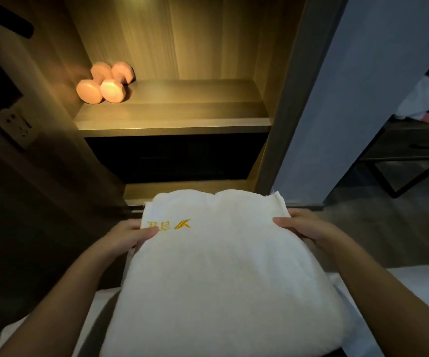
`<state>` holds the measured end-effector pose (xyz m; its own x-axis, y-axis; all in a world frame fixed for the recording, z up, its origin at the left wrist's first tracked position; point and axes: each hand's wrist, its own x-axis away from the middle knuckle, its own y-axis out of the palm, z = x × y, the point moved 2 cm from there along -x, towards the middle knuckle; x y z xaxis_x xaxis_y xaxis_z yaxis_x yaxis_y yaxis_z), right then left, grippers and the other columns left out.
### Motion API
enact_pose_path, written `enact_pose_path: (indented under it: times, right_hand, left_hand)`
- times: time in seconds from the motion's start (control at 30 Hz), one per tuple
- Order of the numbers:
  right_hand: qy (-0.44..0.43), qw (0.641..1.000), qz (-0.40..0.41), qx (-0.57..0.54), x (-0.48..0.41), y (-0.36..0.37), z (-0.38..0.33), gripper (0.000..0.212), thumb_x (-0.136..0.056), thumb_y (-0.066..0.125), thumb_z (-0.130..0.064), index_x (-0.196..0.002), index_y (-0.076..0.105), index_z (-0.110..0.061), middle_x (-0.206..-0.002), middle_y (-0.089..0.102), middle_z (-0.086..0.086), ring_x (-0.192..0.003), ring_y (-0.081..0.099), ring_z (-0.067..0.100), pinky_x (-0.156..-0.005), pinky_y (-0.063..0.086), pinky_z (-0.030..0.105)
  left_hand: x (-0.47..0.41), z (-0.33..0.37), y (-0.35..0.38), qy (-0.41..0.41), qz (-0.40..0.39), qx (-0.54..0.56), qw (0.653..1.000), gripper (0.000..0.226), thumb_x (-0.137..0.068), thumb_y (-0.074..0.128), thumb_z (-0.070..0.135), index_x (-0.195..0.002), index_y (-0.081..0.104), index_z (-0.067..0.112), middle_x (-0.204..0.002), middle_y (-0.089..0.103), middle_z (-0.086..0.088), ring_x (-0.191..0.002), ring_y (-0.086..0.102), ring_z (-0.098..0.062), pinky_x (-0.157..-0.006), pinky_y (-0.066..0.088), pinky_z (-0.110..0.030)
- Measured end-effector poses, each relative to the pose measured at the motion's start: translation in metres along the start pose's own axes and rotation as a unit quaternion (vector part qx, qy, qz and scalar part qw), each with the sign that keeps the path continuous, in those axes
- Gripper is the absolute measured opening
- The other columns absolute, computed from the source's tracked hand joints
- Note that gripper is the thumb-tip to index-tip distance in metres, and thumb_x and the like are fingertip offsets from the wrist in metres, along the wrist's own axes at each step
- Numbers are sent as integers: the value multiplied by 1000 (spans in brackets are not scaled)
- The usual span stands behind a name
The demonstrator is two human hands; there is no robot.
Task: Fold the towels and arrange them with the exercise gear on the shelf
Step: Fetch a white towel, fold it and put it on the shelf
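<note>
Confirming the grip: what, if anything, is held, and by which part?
The folded white terry towel with yellow embroidery, by its side edges near the far end: left hand on the left edge, right hand opposite.

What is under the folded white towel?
The left hand and right hand grip the towel by its sides, thumbs on top, fingers hidden beneath. A white surface shows past its near corners; everything else below is covered.
</note>
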<state>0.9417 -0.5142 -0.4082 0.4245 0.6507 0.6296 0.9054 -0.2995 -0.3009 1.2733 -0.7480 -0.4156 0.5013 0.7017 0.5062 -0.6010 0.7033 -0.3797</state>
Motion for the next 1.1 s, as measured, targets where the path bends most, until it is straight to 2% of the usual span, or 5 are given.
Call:
enact_pose_path:
  times: [0.23, 0.4, 0.67, 0.8, 1.1]
  right_hand:
    - [-247, 958, 97, -109, 4, -2, -27, 17, -96, 57, -39, -112, 62, -40, -113, 70, -8, -101, 68, 14, -85, 56, 36]
    - [-96, 993, 57, -27, -50, 10, -25, 25, -103, 41, -36, -125, 50, -27, -122, 60, -4, -100, 60, 11, -81, 44, 29]
    - [9, 993, 55, -100, -83, 16, -12, 34, -100, 48, -39, -127, 55, -19, -120, 65, 3, -107, 62, 26, -101, 46, 48]
    - [137, 965, -22, -222, -93, 13, -3, 40, -88, 68, -40, -118, 63, -15, -111, 73, 10, -98, 71, 31, -84, 55, 45]
    - [136, 947, -55, -287, -102, -1, -29, 59, -65, 82, -26, -118, 62, -12, -109, 73, 14, -94, 72, 34, -70, 59, 45]
  left_hand:
    - [-14, 24, 1, 164, 63, 303, 937, 19, -99, 50, 17, -107, 67, 12, -100, 75, -9, -83, 73, -20, -66, 59, -30]
    - [-55, 23, 21, -1, 84, 240, 967, 20, -102, 49, 22, -89, 63, 17, -76, 73, 2, -64, 69, -14, -58, 52, -25]
    - [-89, 10, 23, -72, 136, 75, 985, 30, -99, 52, 33, -114, 66, 11, -109, 68, -11, -99, 65, -29, -88, 50, -40]
    - [-92, 3, 24, -209, 27, 232, 950, 37, -90, 66, 41, -107, 65, 8, -95, 75, -8, -84, 72, -25, -71, 54, -34]
    - [-103, 38, 5, -157, -73, 239, 955, 34, -91, 65, 35, -109, 68, 7, -100, 75, -11, -80, 72, -24, -74, 56, -34]
